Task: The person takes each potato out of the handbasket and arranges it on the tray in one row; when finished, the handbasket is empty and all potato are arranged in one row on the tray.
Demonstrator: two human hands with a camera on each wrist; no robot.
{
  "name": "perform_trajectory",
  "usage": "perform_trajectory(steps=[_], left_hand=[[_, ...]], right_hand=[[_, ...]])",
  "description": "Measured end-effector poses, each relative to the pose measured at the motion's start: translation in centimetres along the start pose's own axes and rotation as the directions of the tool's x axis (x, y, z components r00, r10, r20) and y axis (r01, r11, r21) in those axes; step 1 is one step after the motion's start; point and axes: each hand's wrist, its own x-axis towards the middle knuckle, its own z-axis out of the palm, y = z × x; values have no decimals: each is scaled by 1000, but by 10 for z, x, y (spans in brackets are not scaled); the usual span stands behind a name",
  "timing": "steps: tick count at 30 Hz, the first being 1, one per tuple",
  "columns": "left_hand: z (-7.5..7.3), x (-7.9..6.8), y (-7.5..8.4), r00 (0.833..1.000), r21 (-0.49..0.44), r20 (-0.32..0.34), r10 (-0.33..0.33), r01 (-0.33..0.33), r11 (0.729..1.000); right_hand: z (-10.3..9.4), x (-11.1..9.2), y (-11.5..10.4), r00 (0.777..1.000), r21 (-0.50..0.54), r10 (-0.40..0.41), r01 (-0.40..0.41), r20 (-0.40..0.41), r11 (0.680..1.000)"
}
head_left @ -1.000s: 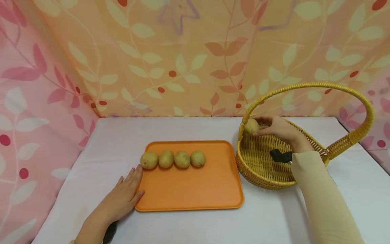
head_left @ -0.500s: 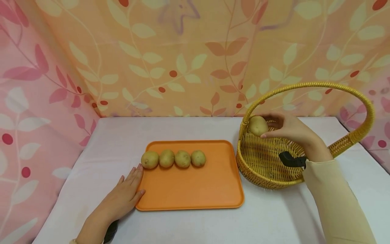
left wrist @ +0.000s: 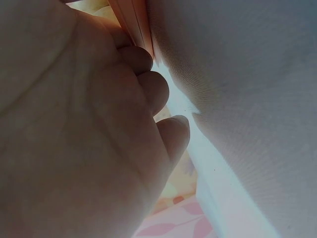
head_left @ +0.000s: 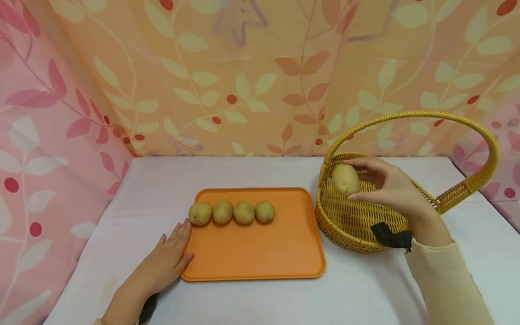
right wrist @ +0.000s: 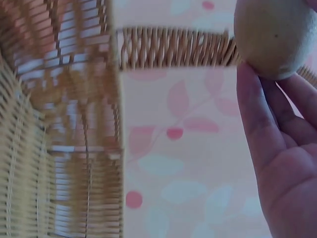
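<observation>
My right hand (head_left: 392, 187) pinches a potato (head_left: 345, 179) between thumb and fingers over the wicker basket (head_left: 353, 241). In the right wrist view the potato (right wrist: 275, 37) sits at the fingertips, with the basket wall (right wrist: 84, 163) to the left. The left hand (head_left: 164, 259) lies with straight fingers along the left rim of the orange tray (head_left: 252, 253). Seen from the left wrist, those fingers (left wrist: 153, 91) rest beside the tray's edge (left wrist: 133, 22). A row of several potatoes (head_left: 243, 212) runs across the tray's upper left part, the leftmost one close to the left fingertips.
The basket's tall arched handle (head_left: 426, 113) rises over the right forearm. A white cloth (head_left: 252, 302) covers the table. Floral curtains (head_left: 252, 90) stand close behind and at both sides. Each wrist wears a black mount (head_left: 392, 237).
The right hand has drawn back from the basket's far left side, moving toward me and slightly right, with the potato more fully in sight. My left hand, the tray and its potatoes stay put.
</observation>
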Motion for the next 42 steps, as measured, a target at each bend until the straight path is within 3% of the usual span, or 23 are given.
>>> perform_trajectory(steps=[8,11,17,24,35,42], left_hand=[[1,1,-1,1000,2,0,1,-1,1000],[1,0,0,1000,2,-5,2,-2,1000],[1,0,0,1000,4,-7,4,-4,1000],[1,0,0,1000,10,-4,-4,4,1000],[1,-1,-1,1000,15,-1,-4,4,1000],[0,-1,0,1000,9,-5,4,-4,1000]], right_hand=[[27,1,-14,989,70,-137,141,-54,988],[39,3,-20,985,106,-153,160,-75,981],[64,7,-25,991,147,-76,92,-112,985],[86,14,-24,996,169,-41,54,-79,984],[115,21,-14,999,310,26,-18,-20,950],[129,25,-6,993,389,115,-110,10,915]])
